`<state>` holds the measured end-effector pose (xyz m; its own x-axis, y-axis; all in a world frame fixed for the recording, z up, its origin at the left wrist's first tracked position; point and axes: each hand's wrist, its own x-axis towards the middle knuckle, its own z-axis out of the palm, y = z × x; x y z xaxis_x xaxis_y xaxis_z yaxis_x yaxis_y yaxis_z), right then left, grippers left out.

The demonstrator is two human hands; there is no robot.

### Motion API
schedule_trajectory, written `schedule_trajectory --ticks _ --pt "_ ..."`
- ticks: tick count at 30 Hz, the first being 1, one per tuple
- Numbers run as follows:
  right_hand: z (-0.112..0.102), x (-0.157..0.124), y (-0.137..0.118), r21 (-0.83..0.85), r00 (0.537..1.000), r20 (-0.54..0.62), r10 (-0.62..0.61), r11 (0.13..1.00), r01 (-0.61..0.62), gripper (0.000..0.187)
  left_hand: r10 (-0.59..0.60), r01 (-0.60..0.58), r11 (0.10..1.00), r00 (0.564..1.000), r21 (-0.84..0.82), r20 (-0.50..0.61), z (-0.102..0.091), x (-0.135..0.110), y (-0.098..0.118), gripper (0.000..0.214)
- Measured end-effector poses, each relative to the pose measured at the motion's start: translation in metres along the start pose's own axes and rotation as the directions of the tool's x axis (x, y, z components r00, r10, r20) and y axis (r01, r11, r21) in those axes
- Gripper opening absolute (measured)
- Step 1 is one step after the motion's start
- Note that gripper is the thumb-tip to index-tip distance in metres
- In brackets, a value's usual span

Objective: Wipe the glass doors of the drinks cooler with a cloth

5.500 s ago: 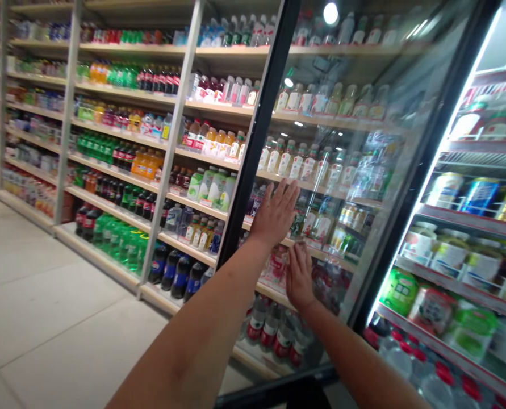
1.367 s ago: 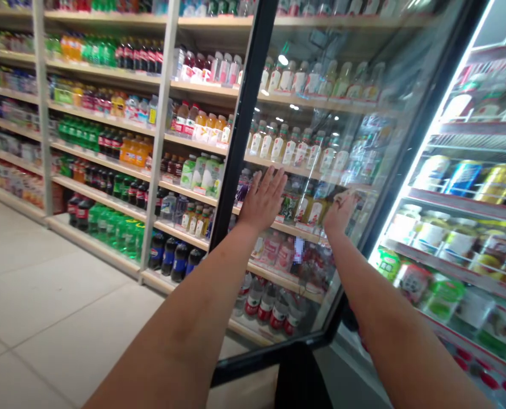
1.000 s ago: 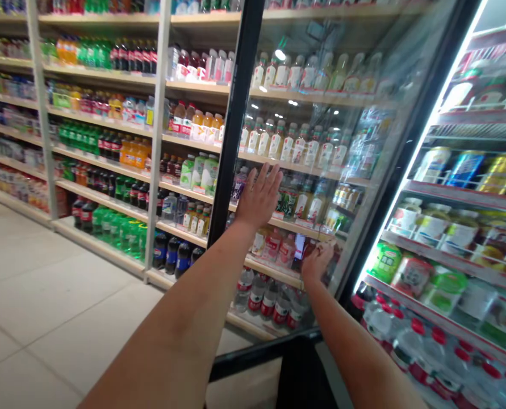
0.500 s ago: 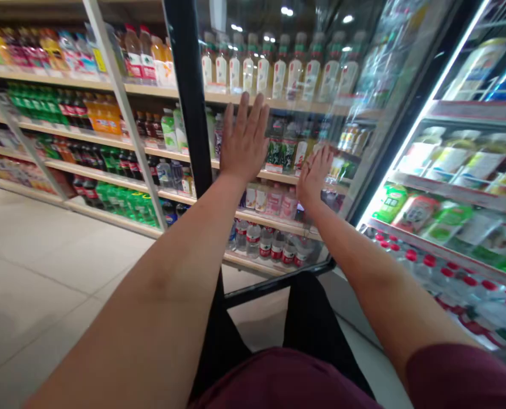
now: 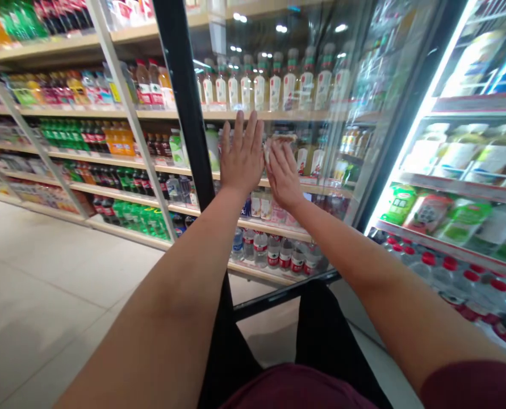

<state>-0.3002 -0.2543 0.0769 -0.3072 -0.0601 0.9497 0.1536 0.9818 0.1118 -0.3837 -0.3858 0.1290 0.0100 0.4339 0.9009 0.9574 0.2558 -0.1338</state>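
Observation:
An open glass cooler door (image 5: 270, 296) with a black frame stands in front of me. My left hand (image 5: 241, 156) lies flat on the glass near the door's left frame bar, fingers stretched upward and holding nothing. Close to its right, my right hand (image 5: 284, 179) presses a pale, brown-edged cloth (image 5: 283, 138) against the same pane. The cloth shows around the fingertips; the rest is covered by the hand. Bottles with white labels (image 5: 259, 88) are visible through the glass.
Shelves of bottled drinks (image 5: 120, 139) run along the left, behind the door. At right is the lit cooler (image 5: 469, 187) with bottles, green and red packs and red-capped water bottles (image 5: 448, 272). Pale floor tiles (image 5: 52, 267) spread at lower left. My legs stand by the door's lower edge.
My right hand has slid left across the glass with the cloth, close to my left hand. The left hand stays flat on the pane. The view has tilted slightly upward.

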Motion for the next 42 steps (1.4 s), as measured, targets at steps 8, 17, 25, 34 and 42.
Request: schedule_trajectory --ticks 8,17,25,34,42 --pt "-0.002 0.025 0.022 0.039 0.998 -0.028 -0.050 0.998 0.051 0.053 -0.002 -0.001 0.997 0.999 -0.073 -0.041 0.003 0.000 -0.002 0.066" --pt "-0.028 0.109 0.072 -0.073 0.981 -0.133 0.144 0.985 -0.155 0.058 0.024 -0.025 1.000 0.997 -0.018 -0.070 0.004 0.000 -0.003 0.068" --pt "-0.029 0.035 0.077 -0.095 0.929 -0.258 0.265 0.950 -0.297 0.058 0.041 -0.039 0.999 0.996 0.025 -0.083 0.007 -0.002 -0.004 0.073" --pt "-0.035 -0.004 0.109 -0.093 0.919 -0.268 0.291 0.941 -0.325 0.060 0.060 -0.057 0.997 0.996 0.051 -0.070 0.009 -0.002 -0.008 0.072" --pt "-0.038 0.087 0.111 -0.115 0.858 -0.240 0.453 0.865 -0.489 0.059 0.052 -0.048 0.997 0.996 0.062 -0.078 0.012 -0.002 -0.009 0.084"
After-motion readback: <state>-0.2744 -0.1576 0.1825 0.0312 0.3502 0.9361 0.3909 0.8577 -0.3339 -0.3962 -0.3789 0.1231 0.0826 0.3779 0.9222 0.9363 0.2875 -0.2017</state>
